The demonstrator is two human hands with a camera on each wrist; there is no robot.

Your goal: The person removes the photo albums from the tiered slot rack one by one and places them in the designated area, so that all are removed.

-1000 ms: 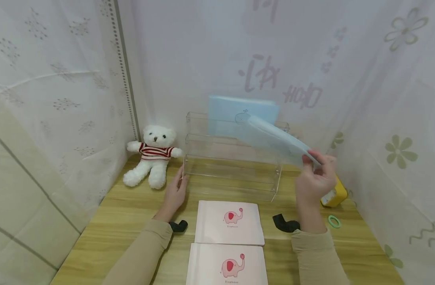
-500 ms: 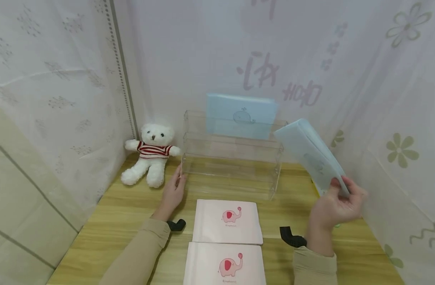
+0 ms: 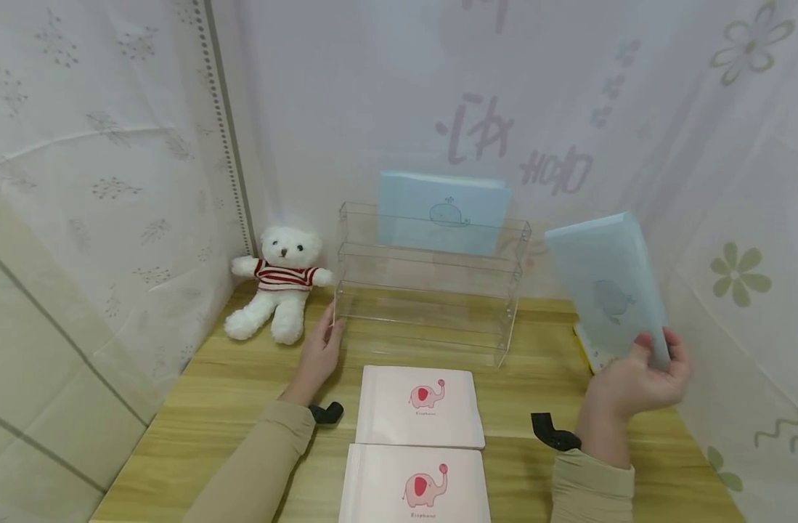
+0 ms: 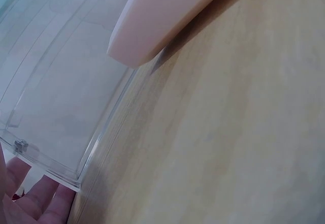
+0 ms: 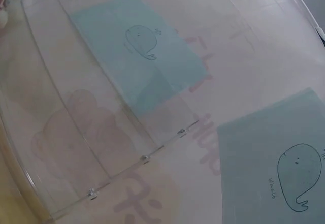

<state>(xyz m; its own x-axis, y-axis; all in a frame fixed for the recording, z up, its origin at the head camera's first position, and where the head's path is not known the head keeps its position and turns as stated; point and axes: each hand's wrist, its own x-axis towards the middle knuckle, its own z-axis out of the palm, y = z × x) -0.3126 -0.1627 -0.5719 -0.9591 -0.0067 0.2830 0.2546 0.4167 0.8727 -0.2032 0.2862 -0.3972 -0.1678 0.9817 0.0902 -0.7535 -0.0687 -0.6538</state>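
In the head view, my right hand (image 3: 640, 378) holds a light-blue notebook (image 3: 604, 280) by its lower edge, raised and tilted at the right. A whale drawing marks its cover, and the right wrist view shows this blue notebook (image 5: 259, 148) too. My left hand (image 3: 320, 356) touches the left side of a clear acrylic tiered rack (image 3: 425, 312); its fingers (image 4: 38, 196) lie along the outer face of the side panel. Another blue whale notebook (image 3: 441, 200) stands upright in the rack's top rear tier. The lower tiers hold nothing.
Two pink elephant notebooks, a rear one (image 3: 418, 425) and a front one (image 3: 408, 461), lie flat before the rack. A white teddy bear (image 3: 281, 287) sits left of it. A yellow-edged object (image 3: 584, 349) is partly hidden behind the raised notebook. Curtains surround the table (image 3: 183, 443).
My right hand has drawn the blue notebook away from the rack to the right and turned it more upright, its cover facing me. My left hand stays at the rack's side.
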